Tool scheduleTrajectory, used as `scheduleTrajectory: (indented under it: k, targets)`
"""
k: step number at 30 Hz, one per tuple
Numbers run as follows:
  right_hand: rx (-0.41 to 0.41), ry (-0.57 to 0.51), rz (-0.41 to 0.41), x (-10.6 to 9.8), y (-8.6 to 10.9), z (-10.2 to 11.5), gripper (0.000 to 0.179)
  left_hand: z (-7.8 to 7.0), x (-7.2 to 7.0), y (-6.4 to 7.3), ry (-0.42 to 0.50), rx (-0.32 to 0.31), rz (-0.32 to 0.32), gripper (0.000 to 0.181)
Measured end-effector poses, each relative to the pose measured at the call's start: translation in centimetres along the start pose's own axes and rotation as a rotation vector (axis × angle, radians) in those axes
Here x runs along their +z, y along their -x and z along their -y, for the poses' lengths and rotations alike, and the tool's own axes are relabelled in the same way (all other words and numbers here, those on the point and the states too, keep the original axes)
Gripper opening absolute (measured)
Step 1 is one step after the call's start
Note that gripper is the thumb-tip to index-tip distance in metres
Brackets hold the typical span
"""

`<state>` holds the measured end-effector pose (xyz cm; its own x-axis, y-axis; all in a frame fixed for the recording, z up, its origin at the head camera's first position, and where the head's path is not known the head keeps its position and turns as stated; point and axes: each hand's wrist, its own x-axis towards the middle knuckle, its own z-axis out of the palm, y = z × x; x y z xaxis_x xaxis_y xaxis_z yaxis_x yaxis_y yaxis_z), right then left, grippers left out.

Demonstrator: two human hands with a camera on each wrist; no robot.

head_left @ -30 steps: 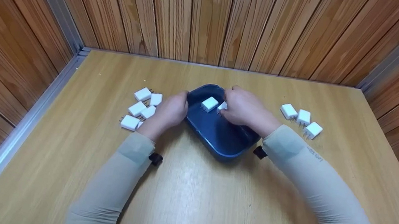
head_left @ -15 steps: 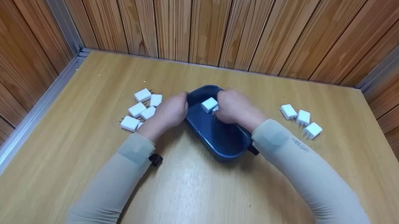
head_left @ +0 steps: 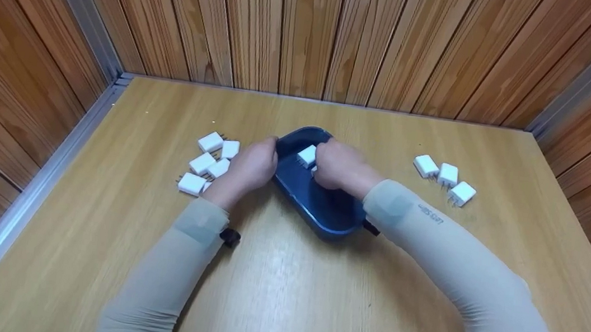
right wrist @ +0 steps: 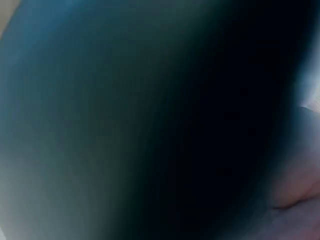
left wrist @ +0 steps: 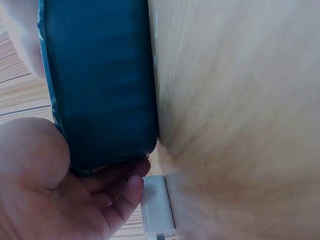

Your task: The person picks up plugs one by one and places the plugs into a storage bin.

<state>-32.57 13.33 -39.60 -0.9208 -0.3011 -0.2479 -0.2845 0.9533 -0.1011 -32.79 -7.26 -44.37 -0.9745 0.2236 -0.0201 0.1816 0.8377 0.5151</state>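
Note:
A dark blue rectangular tub (head_left: 318, 214) stands on the table in the head view, turned at an angle. My left hand (head_left: 253, 166) grips its left rim. In the left wrist view, that hand (left wrist: 65, 195) has its thumb by the rim and its fingers against the outer wall of the tub (left wrist: 102, 85). My right hand (head_left: 343, 166) reaches inside the tub and holds a white plug-in charger (head_left: 313, 170), mostly hidden by the fingers. Just left of it, another white charger (head_left: 306, 155) lies on the tub's floor. The right wrist view is dark and blurred, with part of the hand (right wrist: 300, 190) at its edge.
Several white chargers (head_left: 201, 163) with metal prongs lie left of the tub, close to my left hand; one charger (left wrist: 157, 205) shows beneath its fingers. Three more chargers (head_left: 447, 175) lie at the right. Wood-panelled walls (head_left: 312, 32) enclose the table (head_left: 280, 294).
My right hand has moved left inside the tub with its charger, close up to the other charger there. The left hand keeps its hold on the rim.

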Motion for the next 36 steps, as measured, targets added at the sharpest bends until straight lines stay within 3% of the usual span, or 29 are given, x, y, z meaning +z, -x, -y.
scheduleTrajectory:
  k: [8, 12, 20, 21, 27, 32, 34, 36]
  targets:
    - [-0.043, 0.114, -0.063, 1.1, -0.6, -0.3, 0.043, 4.6, 4.0, -4.3, -0.08, 0.064, -0.061, 0.052]
    - [-0.046, 0.14, -0.077, 1.4, -0.7, -0.3, 0.047, 5.2, 4.5, -4.9, -0.082, 0.07, -0.049, 0.055]
    - [-0.025, 0.149, -0.072, 1.5, -0.9, -0.2, 0.05, 3.3, 2.8, -3.2, -0.037, 0.049, -0.016, 0.053]
    - [-0.025, 0.15, -0.073, 1.5, -0.9, -0.2, 0.051, 3.7, 3.2, -3.6, -0.037, 0.047, -0.018, 0.054]
    - [-0.028, 0.141, -0.088, 1.7, -0.9, -0.3, 0.057, 1.1, 0.8, -1.1, -0.021, 0.021, 0.001, 0.052]
    - [-0.026, 0.139, -0.11, 2.0, -0.9, -0.4, 0.056, 0.5, 0.3, -0.5, -0.028, 0.021, 0.005, 0.051]
    - [-0.031, 0.142, -0.118, 2.1, -0.9, -0.4, 0.055, 1.5, 1.2, -1.3, -0.041, 0.042, -0.03, 0.05]
    - [-0.036, 0.139, -0.125, 2.1, -0.9, -0.4, 0.055, 1.2, 1.0, -1.0, -0.036, 0.036, -0.03, 0.049]
